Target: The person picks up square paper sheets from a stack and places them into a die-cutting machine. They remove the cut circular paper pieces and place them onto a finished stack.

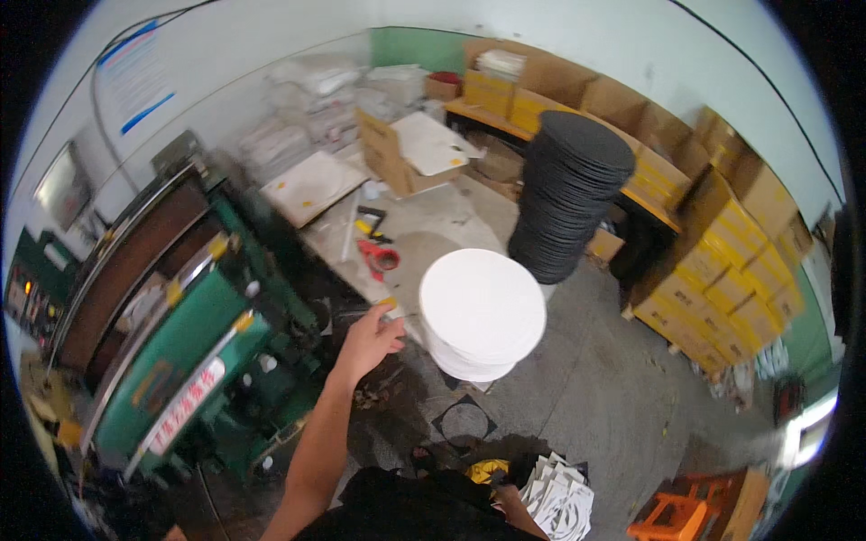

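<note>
My left hand point(368, 347) is raised at the near edge of the table, its fingers bent around a small yellow-ended object point(387, 305) whose kind I cannot make out. Just right of it stands a tall stack of white round discs point(483, 307). My right hand point(508, 496) hangs low by my body, its fingers hidden, close to a pile of cut white sheet scraps point(557, 500) and something yellow point(488, 471). Behind the white stack rises a taller, slightly leaning stack of black discs point(573, 194).
A green machine point(171, 361) fills the left side. The grey table point(433, 225) bears a red tape dispenser point(377, 260), a black-and-yellow tool point(370, 224) and an open carton point(390, 158). Stacked cartons point(722, 288) line the right wall; an orange stool point(677, 514) is lower right.
</note>
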Motion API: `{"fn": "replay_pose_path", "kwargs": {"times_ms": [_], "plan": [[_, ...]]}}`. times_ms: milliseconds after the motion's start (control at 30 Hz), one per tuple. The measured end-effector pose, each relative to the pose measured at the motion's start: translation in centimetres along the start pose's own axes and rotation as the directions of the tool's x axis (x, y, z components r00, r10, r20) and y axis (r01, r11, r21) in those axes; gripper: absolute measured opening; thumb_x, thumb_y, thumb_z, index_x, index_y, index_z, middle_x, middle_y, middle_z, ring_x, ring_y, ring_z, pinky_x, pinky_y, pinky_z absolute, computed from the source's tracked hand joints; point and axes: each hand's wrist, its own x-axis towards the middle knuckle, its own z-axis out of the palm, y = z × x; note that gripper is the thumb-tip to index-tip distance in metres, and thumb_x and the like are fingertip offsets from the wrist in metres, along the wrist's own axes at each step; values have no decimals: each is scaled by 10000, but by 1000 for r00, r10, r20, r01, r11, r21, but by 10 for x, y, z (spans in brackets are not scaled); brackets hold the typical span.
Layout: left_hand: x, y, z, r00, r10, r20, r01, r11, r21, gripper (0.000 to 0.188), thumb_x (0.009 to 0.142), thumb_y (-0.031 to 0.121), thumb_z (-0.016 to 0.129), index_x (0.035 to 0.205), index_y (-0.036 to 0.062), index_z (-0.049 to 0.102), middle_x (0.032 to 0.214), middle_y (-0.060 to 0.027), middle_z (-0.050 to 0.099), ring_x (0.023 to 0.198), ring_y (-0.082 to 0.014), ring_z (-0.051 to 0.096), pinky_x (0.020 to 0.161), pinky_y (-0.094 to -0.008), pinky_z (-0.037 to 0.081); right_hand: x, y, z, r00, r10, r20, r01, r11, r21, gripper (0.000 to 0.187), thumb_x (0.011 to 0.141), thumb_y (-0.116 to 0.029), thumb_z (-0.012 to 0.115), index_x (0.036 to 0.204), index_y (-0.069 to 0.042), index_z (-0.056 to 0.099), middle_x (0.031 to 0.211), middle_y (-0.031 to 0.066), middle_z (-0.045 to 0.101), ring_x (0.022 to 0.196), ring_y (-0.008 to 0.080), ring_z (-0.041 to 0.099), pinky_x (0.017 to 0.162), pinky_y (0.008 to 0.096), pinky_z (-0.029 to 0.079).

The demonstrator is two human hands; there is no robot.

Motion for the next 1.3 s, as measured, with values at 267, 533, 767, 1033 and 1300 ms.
{"fn": "replay_pose_path", "kwargs": {"times_ms": [267,533,767,1033,1300], "plan": [[-288,-206,-174,717,-121,-686,337,922,189,384,936,216,589,1259,13,536,935,-118,703,809,-210,684,711,-340,535,-125,-236,171,965,-103,241,186,918,-350,261,964,-178,528,1109,23,608,998,155,674,847,264,658,766,411,570],[-685,-343,-150,-584,-248,-773,147,904,-401,226,924,161,576,1072,-5,608,898,-91,690,710,-170,640,655,-328,511,-96,-234,254,950,-28,310,285,478,-831,218,946,-178,539,1032,9,609,920,118,667,795,235,656,686,388,555],[-887,-362,-115,-901,66,-429,363,658,-660,297,867,256,687,958,-25,652,826,-123,685,744,-274,637,690,-356,497,-96,-207,416,843,55,535,538,-52,-842,190,929,-178,548,965,-3,611,851,85,661,749,209,654,617,367,541],[-958,-401,-87,-906,-291,-308,-172,917,-360,295,865,264,718,1027,20,682,789,2,638,691,-84,571,616,-242,453,-213,-128,507,721,156,675,692,-148,-706,221,966,-173,510,1071,-16,623,873,119,664,713,202,650,624,355,545],[-887,-317,3,-483,-578,-658,-747,664,-35,520,931,378,559,1263,-21,526,1201,-145,608,1041,-308,587,881,-451,468,-182,-149,456,865,172,472,484,-36,-874,304,952,-241,551,1063,36,606,930,173,667,798,254,668,666,368,547]]}}
